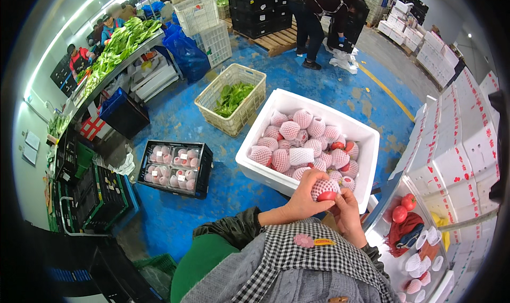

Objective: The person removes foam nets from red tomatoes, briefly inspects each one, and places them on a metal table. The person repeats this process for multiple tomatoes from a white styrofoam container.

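Observation:
A red tomato (326, 196) sits partly inside a pink-and-white foam net sleeve (320, 186), its bare red side facing me. My left hand (305, 199) wraps the sleeve from the left and above. On the right, the fingers and thumb of my right hand (346, 211) pinch the sleeve's edge by the bare skin. Just beyond my hands is a white foam box (255, 168), filled with sleeved tomatoes (289, 130). Red skin shows through several sleeve openings. One flattened white sleeve (301, 156) lies on top of the heap.
A steel table (384, 259) at right bears loose tomatoes (399, 214), a dark red cloth (400, 235) and foam sleeves. A black crate (204, 171) of clear fruit packs and a cream crate (239, 123) with leafy greens stand on the floor. A person (318, 16) bends beyond.

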Available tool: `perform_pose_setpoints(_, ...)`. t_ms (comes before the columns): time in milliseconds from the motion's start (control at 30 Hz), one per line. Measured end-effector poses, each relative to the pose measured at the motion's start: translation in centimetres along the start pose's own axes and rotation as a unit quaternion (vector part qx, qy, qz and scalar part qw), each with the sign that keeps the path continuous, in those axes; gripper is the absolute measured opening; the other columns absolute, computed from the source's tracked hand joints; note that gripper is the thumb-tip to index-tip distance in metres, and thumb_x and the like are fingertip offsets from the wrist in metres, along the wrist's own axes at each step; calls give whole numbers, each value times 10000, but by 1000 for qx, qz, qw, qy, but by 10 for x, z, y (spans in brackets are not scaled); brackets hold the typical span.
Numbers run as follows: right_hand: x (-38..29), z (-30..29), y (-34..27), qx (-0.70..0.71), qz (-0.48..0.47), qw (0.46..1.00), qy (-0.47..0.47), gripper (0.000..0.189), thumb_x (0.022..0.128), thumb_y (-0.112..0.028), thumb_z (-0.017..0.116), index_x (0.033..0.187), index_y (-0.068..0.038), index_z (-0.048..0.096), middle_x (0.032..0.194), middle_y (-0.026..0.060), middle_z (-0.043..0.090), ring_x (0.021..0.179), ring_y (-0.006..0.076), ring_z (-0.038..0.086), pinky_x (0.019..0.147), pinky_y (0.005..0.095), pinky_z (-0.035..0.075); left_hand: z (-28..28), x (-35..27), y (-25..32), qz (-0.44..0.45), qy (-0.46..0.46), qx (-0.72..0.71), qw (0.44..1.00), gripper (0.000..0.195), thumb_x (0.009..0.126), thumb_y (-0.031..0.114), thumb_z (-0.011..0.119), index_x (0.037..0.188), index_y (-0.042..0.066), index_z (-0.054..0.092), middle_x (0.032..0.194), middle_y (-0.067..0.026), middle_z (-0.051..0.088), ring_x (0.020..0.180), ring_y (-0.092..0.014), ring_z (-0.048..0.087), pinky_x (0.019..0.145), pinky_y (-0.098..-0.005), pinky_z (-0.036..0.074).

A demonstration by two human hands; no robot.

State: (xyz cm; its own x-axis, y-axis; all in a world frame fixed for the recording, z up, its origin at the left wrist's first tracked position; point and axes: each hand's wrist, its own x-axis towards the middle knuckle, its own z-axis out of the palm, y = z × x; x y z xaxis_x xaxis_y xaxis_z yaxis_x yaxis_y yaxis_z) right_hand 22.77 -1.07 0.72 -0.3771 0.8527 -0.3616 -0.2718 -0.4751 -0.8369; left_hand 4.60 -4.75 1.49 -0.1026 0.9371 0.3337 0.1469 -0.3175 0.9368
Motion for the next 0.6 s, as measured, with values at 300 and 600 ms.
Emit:
perform_pose_setpoints(300, 4, -13, 11, 158, 100, 981, 54, 264, 977, -33, 510, 1235, -4, 553, 1142, 125, 655, 1025, 252, 660, 901, 401, 561, 3, 3, -6, 38, -113, -14, 993, 701, 712, 183, 817, 1293, 25, 457, 1278, -165, 475, 1230, -300, 487, 1047, -397, 415)
perform_pose_setpoints(600, 8, -22, 4, 242, 107, 961, 86, 367, 1038, -220, 435, 1325, 1, 497, 1272, 159, 609, 1142, 322, 619, 1003, 461, 506, 5, 2, -10, -221, -134, -282, 924, 636, 899, 241, 701, 1435, 73, 404, 1367, -126, 475, 1243, -211, 474, 1059, -339, 396)
